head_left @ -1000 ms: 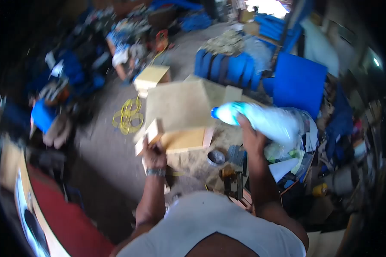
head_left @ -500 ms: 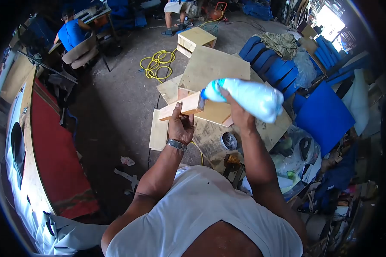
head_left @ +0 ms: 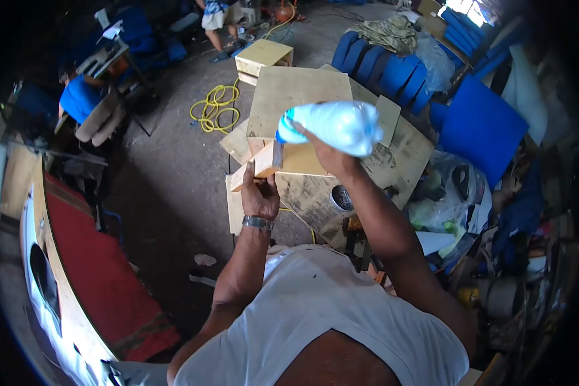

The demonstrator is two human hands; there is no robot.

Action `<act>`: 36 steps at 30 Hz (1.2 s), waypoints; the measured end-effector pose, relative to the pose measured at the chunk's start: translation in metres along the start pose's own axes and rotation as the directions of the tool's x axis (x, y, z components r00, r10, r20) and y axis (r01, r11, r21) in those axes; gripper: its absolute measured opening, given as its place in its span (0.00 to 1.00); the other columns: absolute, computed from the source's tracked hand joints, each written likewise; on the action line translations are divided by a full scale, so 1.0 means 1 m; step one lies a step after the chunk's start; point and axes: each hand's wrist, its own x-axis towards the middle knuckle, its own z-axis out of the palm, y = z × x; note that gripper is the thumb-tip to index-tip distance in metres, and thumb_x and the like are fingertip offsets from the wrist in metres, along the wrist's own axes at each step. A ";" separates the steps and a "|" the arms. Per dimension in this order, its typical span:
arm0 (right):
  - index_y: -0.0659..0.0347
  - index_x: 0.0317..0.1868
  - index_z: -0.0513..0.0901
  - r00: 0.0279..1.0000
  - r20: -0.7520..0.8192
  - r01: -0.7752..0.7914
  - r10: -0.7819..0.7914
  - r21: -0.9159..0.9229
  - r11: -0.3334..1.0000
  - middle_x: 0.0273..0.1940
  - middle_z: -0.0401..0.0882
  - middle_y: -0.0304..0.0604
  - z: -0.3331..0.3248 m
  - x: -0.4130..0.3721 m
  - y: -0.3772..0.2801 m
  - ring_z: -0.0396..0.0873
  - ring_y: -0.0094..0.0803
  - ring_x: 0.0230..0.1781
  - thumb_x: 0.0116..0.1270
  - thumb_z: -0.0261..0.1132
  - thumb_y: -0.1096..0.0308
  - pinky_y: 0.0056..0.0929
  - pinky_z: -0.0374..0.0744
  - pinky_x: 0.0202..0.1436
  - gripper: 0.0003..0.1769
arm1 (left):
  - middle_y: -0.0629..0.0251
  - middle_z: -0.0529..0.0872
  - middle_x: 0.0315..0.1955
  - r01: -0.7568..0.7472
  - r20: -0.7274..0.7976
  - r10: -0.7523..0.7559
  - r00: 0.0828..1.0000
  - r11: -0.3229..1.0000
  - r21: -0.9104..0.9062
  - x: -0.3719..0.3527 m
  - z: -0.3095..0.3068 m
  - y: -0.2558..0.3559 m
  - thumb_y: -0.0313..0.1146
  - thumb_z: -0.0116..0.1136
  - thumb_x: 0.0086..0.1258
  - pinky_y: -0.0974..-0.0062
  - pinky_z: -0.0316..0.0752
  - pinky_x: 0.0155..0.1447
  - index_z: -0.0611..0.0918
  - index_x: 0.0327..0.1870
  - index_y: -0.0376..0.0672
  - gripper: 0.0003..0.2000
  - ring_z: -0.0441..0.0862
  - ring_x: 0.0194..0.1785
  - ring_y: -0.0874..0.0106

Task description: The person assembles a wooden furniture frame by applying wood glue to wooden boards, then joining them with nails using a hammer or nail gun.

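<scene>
My left hand (head_left: 260, 197) grips a short, pale wooden block (head_left: 261, 165) from below, its fingers and thumb around it. Above and to the right, my right hand (head_left: 331, 154) holds a plastic bottle (head_left: 341, 124) with whitish contents. The bottle lies nearly sideways, its blue tip (head_left: 280, 133) pointing left, close over the block's upper right end. Whether the tip touches the wood, I cannot tell. Behind both hands is a plywood box (head_left: 302, 93) on a stained wooden board (head_left: 309, 199).
A round tin (head_left: 342, 198) stands on the board near my right forearm. Yellow hose (head_left: 213, 109) coils on the floor. Blue foam pieces (head_left: 376, 67) and plastic bags (head_left: 463, 193) are at the right, a red panel (head_left: 93, 257) at the left. One person (head_left: 80, 100) sits far left; another (head_left: 215, 19) stands behind.
The view has shifted, so the surroundings sit differently. Both hands, with the block and the bottle, appear further left in view. The bottle lies closer to level, and the far person's upper clothing now shows.
</scene>
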 end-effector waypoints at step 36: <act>0.62 0.49 0.76 -0.371 0.202 -0.408 0.906 0.841 -0.354 0.35 0.78 0.44 -0.015 -0.419 0.426 0.81 0.36 0.31 0.71 0.64 0.54 0.41 0.88 0.37 0.19 | 0.62 0.85 0.46 -0.100 0.092 -0.053 0.994 -0.174 0.980 0.047 -0.137 -0.053 0.23 0.73 0.58 0.70 0.81 0.54 0.81 0.54 0.38 0.21 0.84 0.47 0.70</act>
